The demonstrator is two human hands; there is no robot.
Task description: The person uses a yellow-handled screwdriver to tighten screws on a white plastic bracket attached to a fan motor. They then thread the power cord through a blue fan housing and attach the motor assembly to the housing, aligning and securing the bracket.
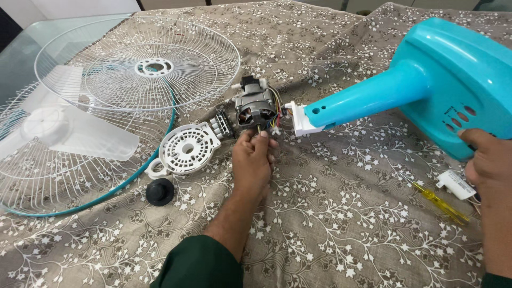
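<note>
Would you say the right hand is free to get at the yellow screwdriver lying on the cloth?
Probably yes: the right hand rests on the blue fan base, the screwdriver lies just beside it on the cloth, with nothing between them.

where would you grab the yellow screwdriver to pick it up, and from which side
Probably by its clear yellow handle, pinched across its width from above. The yellow screwdriver lies flat on the patterned cloth, slanting away from the right hand, so only the top is open. The handle is its thickest part. The small white part sits close by, so coming from the near side avoids it.
</note>
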